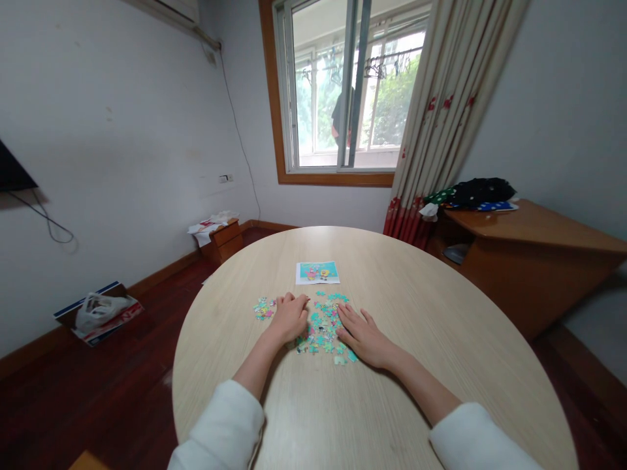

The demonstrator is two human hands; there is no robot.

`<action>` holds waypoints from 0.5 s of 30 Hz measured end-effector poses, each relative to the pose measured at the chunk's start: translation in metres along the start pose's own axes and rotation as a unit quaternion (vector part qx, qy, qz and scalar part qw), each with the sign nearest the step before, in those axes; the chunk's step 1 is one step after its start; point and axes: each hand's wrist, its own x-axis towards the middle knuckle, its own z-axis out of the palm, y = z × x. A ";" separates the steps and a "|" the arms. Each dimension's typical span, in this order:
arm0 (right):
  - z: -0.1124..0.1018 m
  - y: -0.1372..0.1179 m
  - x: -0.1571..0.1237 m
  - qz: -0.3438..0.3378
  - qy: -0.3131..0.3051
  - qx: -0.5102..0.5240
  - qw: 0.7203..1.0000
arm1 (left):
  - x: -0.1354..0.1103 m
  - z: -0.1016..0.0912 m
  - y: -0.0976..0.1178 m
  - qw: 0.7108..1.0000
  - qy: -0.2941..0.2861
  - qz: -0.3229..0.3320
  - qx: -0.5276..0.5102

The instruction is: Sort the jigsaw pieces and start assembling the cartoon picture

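Small jigsaw puzzle pieces, mostly turquoise with bits of pink and yellow, lie loosely scattered on the table between my two hands. My left hand rests at the left side of this pile, its fingers bent and apart; I see nothing held in it, though its underside is hidden. Beside it on the left sits a smaller group of pieces. Palm down, my right hand lies with outstretched fingers, the tips touching the pile's right edge. Beyond the pieces is a flat picture sheet showing a pink and a yellow cartoon figure on turquoise.
The round light-wood table fills the foreground. Dark clothes lie on a wooden desk at right. A small cabinet and an open box with a plastic bag stand left. A person is beyond the window.
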 end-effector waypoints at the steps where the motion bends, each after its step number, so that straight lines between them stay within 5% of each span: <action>1: 0.000 0.000 0.000 -0.001 0.000 0.000 1.000 | 0.002 0.001 -0.003 1.000 0.006 -0.010 -0.002; 15: 0.002 0.002 0.000 -0.012 0.013 0.004 1.000 | -0.001 -0.020 -0.066 0.978 0.103 -0.181 -0.010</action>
